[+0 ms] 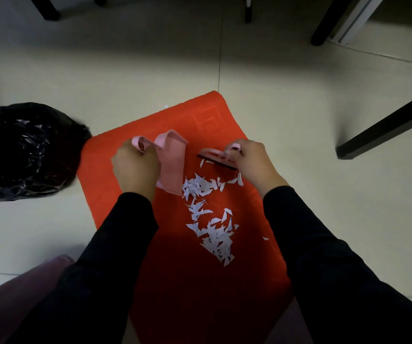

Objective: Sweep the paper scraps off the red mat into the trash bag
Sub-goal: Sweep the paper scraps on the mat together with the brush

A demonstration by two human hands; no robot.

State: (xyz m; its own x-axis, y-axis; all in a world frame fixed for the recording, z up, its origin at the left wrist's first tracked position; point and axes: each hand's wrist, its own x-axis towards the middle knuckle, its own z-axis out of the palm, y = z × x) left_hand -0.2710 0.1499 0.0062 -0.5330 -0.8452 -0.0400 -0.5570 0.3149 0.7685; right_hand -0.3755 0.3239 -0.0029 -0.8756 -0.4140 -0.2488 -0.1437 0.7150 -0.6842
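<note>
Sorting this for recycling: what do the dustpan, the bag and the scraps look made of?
Dustpan: pink moulded plastic, smooth and matte.
Trash bag: thin black plastic film, with glossy crinkles.
Scraps: probably white paper, in flat cut slivers.

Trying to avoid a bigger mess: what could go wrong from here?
The dustpan in the left hand looks tilted, so paper scraps could slip under its lip. The brush in the right hand may flick the stray scrap by the right edge of the red mat onto the floor.
</note>
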